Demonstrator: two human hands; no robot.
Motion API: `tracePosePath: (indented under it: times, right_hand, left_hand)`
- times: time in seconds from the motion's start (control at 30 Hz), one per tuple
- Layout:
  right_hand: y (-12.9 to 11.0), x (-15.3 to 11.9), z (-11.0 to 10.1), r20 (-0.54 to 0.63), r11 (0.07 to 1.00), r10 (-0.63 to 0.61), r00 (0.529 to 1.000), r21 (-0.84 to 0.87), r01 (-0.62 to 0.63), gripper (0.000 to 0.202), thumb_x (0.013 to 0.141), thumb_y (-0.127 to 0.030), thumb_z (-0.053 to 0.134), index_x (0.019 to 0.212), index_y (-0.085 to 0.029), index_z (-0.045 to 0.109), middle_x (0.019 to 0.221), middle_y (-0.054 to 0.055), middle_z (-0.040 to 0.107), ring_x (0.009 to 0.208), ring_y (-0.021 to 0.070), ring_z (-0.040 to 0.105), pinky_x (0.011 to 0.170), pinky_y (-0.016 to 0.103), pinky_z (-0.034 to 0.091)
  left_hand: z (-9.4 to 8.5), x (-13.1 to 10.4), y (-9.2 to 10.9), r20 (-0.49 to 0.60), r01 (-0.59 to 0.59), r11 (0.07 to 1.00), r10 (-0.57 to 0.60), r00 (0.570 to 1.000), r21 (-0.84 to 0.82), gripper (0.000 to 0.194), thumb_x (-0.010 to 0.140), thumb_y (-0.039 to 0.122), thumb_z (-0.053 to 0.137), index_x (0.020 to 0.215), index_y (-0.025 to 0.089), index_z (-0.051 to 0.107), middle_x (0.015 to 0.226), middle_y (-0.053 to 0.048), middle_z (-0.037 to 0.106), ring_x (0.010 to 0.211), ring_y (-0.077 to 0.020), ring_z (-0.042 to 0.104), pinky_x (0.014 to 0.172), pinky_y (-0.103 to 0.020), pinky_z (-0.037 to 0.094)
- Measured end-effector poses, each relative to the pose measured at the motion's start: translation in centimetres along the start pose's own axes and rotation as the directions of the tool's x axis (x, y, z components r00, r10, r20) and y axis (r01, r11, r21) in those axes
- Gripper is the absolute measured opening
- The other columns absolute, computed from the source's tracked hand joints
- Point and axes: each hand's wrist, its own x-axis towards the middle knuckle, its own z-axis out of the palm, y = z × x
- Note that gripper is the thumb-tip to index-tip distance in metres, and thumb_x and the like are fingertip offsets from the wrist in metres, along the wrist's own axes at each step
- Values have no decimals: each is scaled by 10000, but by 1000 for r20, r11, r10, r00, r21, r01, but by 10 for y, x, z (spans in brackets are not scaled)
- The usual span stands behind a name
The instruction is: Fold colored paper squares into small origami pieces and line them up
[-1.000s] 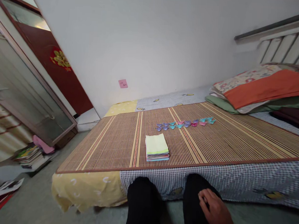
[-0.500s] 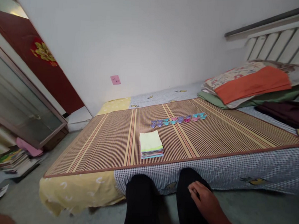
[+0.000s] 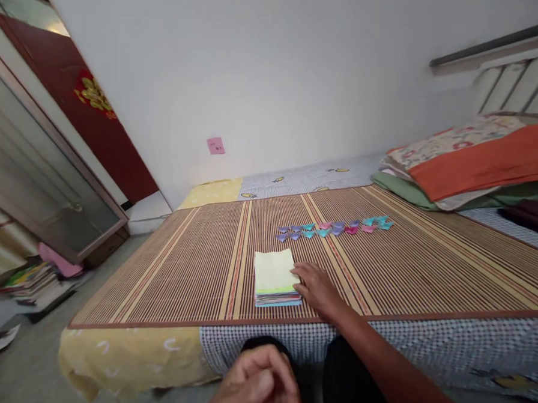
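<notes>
A stack of coloured paper sheets (image 3: pixel 274 271), pale yellow on top, lies on the striped mat near the bed's front edge. My right hand (image 3: pixel 314 285) reaches in from the right, its fingertips at the right edge of the stack and its fingers apart, not closed round it. Low in the view, over my lap, my left hand (image 3: pixel 259 384) hovers with loosely bent fingers, the thumb apart from them and nothing visible in it. Behind the stack, small folded paper pieces (image 3: pixel 324 232) in purple, blue and pink form two rows.
The striped mat (image 3: pixel 193 264) covers much of the bed. Folded bedding (image 3: pixel 487 162) is piled at the right, against the wall. A pink note (image 3: pixel 215 145) sticks to the wall. On the left, books (image 3: pixel 30 282) stand low beside a glass-panelled door (image 3: pixel 41 153).
My right hand has moved from my knee up to the right edge of the paper stack. My left hand has come from the lower left corner to the middle. The view has shifted slightly.
</notes>
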Motion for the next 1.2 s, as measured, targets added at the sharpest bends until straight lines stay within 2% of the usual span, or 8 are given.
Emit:
tracePosePath:
  times: [0.1,0.2,0.33,0.47,0.6,0.73,0.97,1.2]
  right_hand:
    - [7,18,21,113,996,-34,993,-80,43,223,896,-194,730,1112,-148,702,1259,121,684,1202,289,615,1029,503,484]
    - [12,19,31,186,986,-61,981,-144,89,195,965,-302,682,1083,-147,689,1144,69,704,1062,235,675,944,465,548]
    - [16,14,29,204,969,-79,976,-213,123,188,991,-319,644,1068,-151,681,1109,60,697,1024,222,672,923,450,547]
    - [11,16,20,194,963,-98,976,-229,142,134,998,-268,606,1023,-151,665,1056,63,681,1016,220,637,934,415,498]
    - [-4,22,19,218,954,-154,964,-223,203,235,951,-244,659,1168,-157,637,1177,97,666,1146,242,586,1010,393,451]
    - [-18,27,27,268,938,-158,950,-261,230,234,969,-304,655,1152,-158,655,1175,78,673,1100,249,633,977,460,497]
    - [-32,29,31,266,918,-117,957,-338,206,290,981,-358,654,1194,-161,657,1235,89,668,1124,258,649,972,494,531]
    - [-43,31,41,230,916,-78,970,-366,161,353,986,-364,650,1280,-171,625,1296,102,646,1143,267,648,966,499,544]
  left_hand:
    - [-21,12,-18,12,13,996,-12,1000,-88,338,860,468,764,869,130,748,696,-77,710,615,-156,682,543,-200,426]
    - [-38,6,-30,-112,9,991,-24,993,-132,305,876,431,758,865,127,743,717,-77,722,625,-151,697,557,-191,446]
    - [-47,2,-38,-252,-7,991,-27,967,-133,321,864,426,773,814,112,731,682,-68,698,587,-135,671,531,-181,435]
    - [-50,8,-49,-327,51,988,-97,940,-148,340,836,441,799,781,116,712,670,-55,681,562,-122,647,501,-177,404]
    - [-56,12,-58,-350,91,977,-156,924,-194,346,788,439,845,776,118,714,665,-50,688,550,-121,653,478,-171,384]
    - [-60,8,-63,-366,109,963,-196,910,-244,332,764,422,871,776,122,727,677,-50,707,557,-124,677,484,-165,415]
    - [-70,2,-75,-395,124,963,-213,894,-239,354,722,435,897,758,122,736,656,-54,720,532,-129,684,460,-161,407]
    - [-84,5,-88,-358,183,962,-247,901,-203,417,676,496,909,748,126,731,650,-54,717,519,-128,672,461,-171,372]
